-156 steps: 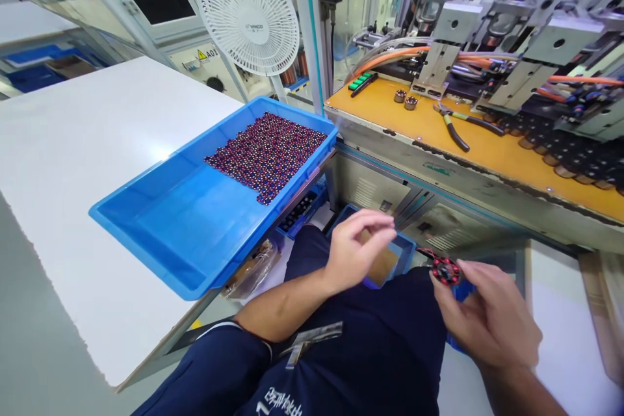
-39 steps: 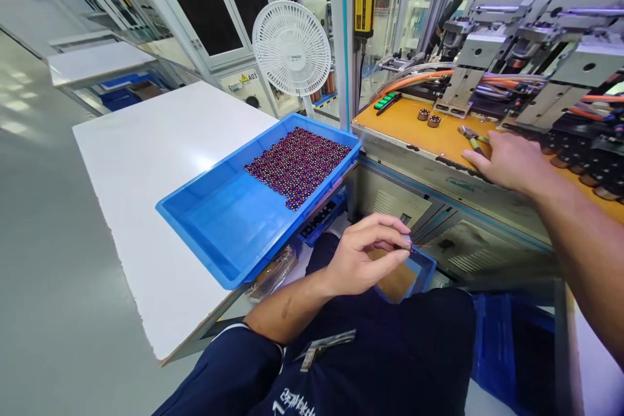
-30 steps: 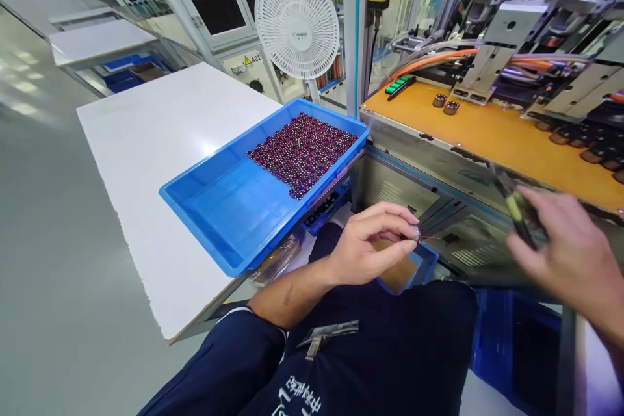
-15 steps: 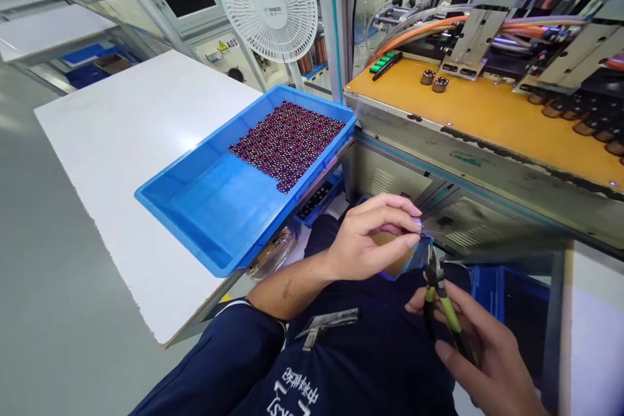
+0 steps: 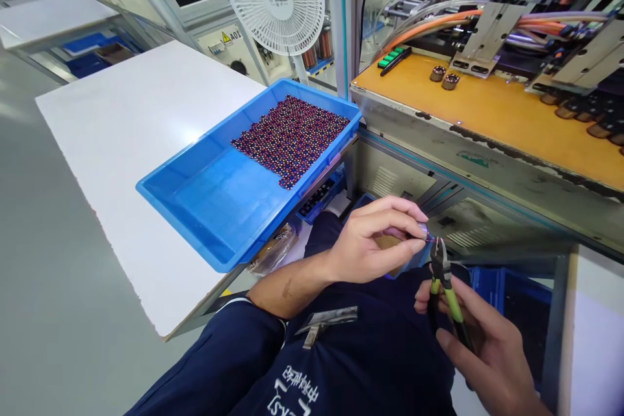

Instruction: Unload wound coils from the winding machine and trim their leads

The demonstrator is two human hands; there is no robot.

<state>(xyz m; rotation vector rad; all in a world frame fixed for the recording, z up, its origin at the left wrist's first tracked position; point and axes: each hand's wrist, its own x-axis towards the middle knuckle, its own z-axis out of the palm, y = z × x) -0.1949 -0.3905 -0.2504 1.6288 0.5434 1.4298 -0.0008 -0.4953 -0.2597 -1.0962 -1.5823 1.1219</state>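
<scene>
My left hand (image 5: 373, 244) pinches a small shiny cylindrical part (image 5: 424, 229) between thumb and fingertips, in front of my lap. Its kind is hard to make out, since the fingers cover most of it. Thin reddish wire ends (image 5: 431, 239) stick out of its right side. Wrapped around the green-and-black handles of diagonal cutting pliers (image 5: 452, 304) is my right hand (image 5: 492, 341). The pliers point up with their jaws slightly parted, right at the wire ends; whether the blades touch the wire I cannot tell.
On the white table (image 5: 112, 123) to the left sits a blue tray (image 5: 205, 208) partly filled with rows of small dark parts (image 5: 297, 136). A white fan (image 5: 277, 3) stands behind it. Ahead on the right is a machine with an orange top (image 5: 511, 104). Blue bins (image 5: 487, 289) lie below.
The plier jaws have moved up to the wire ends beside the held part. My left hand has shifted slightly right with the part. The whole view has shifted a little.
</scene>
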